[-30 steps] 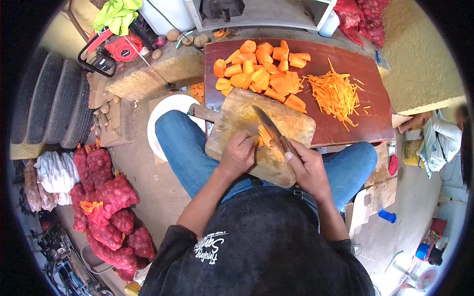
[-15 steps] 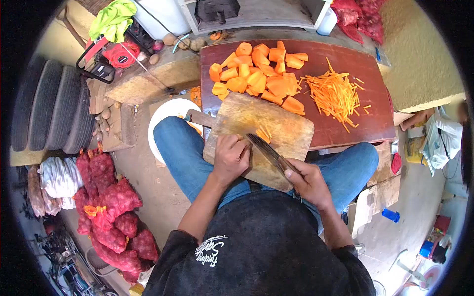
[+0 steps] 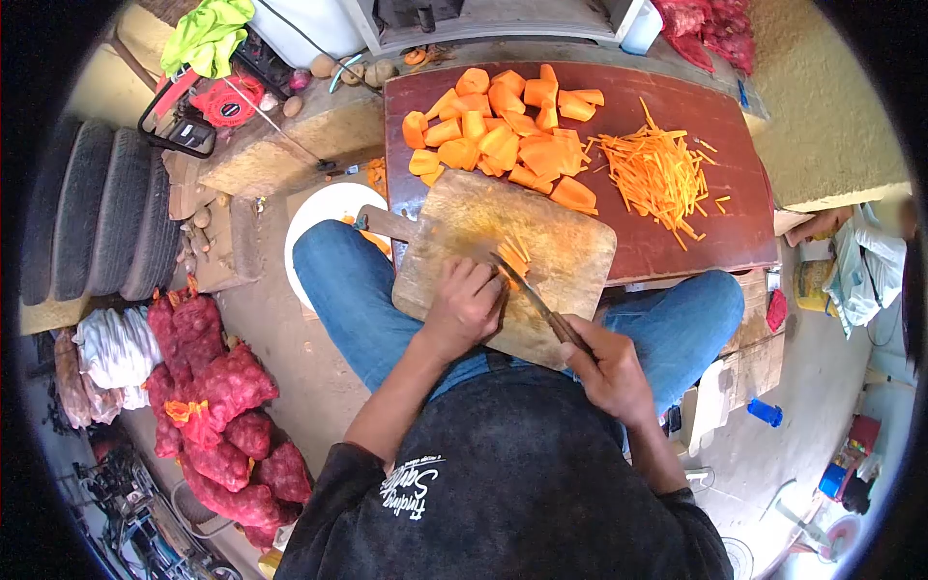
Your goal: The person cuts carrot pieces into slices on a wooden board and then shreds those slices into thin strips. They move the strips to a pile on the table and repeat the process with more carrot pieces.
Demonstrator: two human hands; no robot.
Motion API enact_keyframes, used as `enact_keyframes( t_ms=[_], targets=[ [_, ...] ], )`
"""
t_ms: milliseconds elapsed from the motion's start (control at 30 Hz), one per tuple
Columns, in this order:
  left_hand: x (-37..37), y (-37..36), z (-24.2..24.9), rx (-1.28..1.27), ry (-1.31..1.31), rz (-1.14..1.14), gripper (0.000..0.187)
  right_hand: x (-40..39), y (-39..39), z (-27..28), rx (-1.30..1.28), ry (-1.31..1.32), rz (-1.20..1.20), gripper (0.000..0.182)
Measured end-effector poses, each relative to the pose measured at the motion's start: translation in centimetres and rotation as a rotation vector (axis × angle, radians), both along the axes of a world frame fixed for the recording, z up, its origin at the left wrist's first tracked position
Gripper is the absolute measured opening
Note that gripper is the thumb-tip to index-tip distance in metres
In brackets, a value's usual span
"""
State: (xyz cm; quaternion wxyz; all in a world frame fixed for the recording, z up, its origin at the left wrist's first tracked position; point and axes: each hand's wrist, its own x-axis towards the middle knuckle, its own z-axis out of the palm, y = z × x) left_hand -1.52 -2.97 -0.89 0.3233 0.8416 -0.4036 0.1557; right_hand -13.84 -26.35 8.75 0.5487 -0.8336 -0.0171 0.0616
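We see the left hand (image 3: 467,307) curled knuckles-up near the middle of the frame, fingers pressed together over a small piece of carrot (image 3: 509,259) on the wooden cutting board (image 3: 541,227). The right hand (image 3: 607,369), lower right of centre, is wrapped closed around the handle of a knife (image 3: 522,285), whose blade runs up and to the left until its tip sits right beside the left fingertips, touching or nearly touching the carrot. A few thin orange strips lie on the board just above the blade.

The board rests across the person's lap, on the blue jeans (image 3: 353,290), with its far edge against the red table (image 3: 677,232) in the upper half of the frame. On that table sit a heap of carrot chunks (image 3: 503,135) at upper centre and a pile of carrot sticks (image 3: 657,174) to its right.

We judge the main risk to be the blade meeting the left fingers: the piece being held is small and mostly hidden under the hand, so there is little margin between edge and fingertips. A second risk is the board itself; it is propped on the knees, not flat on a table, and any shift of a leg could tilt it under a downward cut. Loose strips near the blade could also slide off toward the floor.
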Motion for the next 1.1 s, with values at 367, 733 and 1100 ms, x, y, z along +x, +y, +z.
enact_keyframes(
  t_ms=[367, 733, 1100],
  targets=[
    [0.0, 0.1, 0.2, -0.001, 0.033, 0.015, 0.02, -0.2, 1.0, 0.5, -0.088, -0.027, -0.022, 0.035],
    [0.1, -0.3, -0.1, 0.055, 0.05, 0.015, 0.019, 1.3, 0.6, 0.0, -0.137, 0.026, 0.076, 0.033],
    [0.2, -0.2, -0.2, 0.013, 0.055, 0.028, 0.017, 0.9, 0.4, 0.1, -0.093, 0.007, 0.03, 0.036]
  ],
)
